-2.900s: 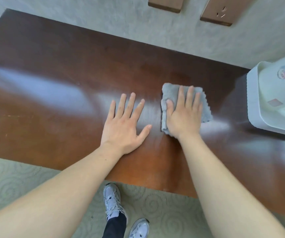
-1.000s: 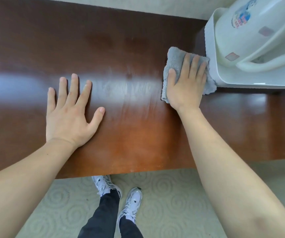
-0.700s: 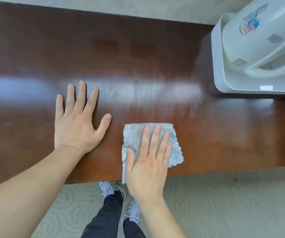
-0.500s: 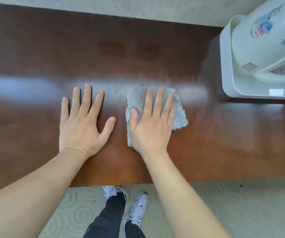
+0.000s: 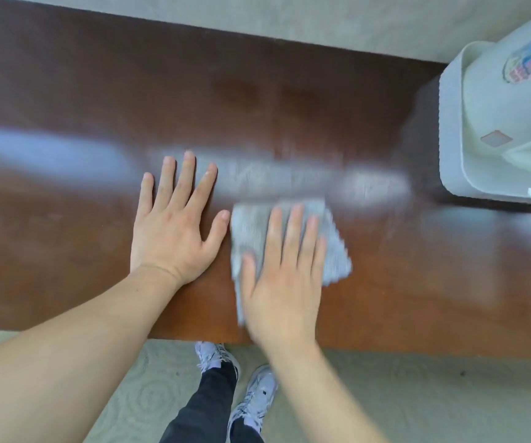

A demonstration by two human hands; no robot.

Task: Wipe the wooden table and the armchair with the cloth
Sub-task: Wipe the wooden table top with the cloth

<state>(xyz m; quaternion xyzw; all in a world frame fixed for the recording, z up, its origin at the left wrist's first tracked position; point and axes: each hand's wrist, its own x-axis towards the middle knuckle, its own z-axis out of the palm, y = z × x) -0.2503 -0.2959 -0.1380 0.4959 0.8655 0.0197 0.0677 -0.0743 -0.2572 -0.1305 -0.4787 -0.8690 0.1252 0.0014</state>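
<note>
Head view: right hand [image 5: 285,282] flat, fingers straight, pressing grey cloth [image 5: 334,251] onto wooden table [image 5: 417,282] near front edge; left hand [image 5: 171,231] flat, fingers spread, just beside cloth; white appliance [image 5: 497,123] at far right

2 hands [image 5: 174,231] [image 5: 283,282], 1 cloth [image 5: 334,251], 1 table [image 5: 289,107], 1 white appliance [image 5: 497,123], 2 shoes [image 5: 216,356] [image 5: 257,398].

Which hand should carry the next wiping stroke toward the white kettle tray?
Right. The right hand already presses flat on the grey cloth, on the side nearer the white kettle tray. The left hand lies flat on the bare wooden table, bracing.
</note>
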